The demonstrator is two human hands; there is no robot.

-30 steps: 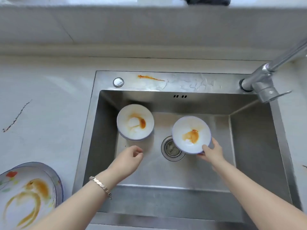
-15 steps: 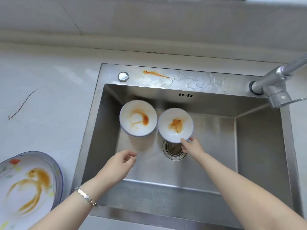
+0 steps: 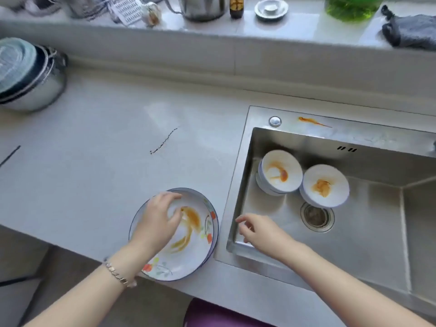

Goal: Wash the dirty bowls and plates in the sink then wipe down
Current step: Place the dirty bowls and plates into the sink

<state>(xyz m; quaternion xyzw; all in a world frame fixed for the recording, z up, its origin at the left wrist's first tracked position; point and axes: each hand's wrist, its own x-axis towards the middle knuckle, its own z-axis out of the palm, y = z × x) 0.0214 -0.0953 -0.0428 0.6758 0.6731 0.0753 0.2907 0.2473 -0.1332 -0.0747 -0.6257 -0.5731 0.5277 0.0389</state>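
since half a second ago: the right hand [image 3: 257, 230] has let go of the single bowl [image 3: 325, 185] and pulled back to the sink's [image 3: 259, 119] left wall. it is now off the bowl, fingers loosely curled and apart, holding nothing. the left hand [image 3: 160, 218], earlier hovering inside the sink, is now outside it, just left of the sink, down on the plate [image 3: 188, 258]. its fingers are bent, fingertips at the plate's far rim and thumb on the inner face; whether they actually pinch the plate cannot be told. the view has swung left, so more counter [image 3: 94, 149] shows. containers: the plate sits on the counter just beside the sink's left rim, white with flower print and blue edge, holding orange sauce smears. inside the sink, at its back left, is the bowl stack [image 3: 280, 171]; the top bowl has an orange-brown smear. the single bowl sits touching the stack's right side, just behind the drain [image 3: 317, 215], with an orange patch at its centre. an orange sauce streak [image 3: 313, 122] lies on the sink's back rim. bracelet [image 3: 116, 274] on the left wrist.
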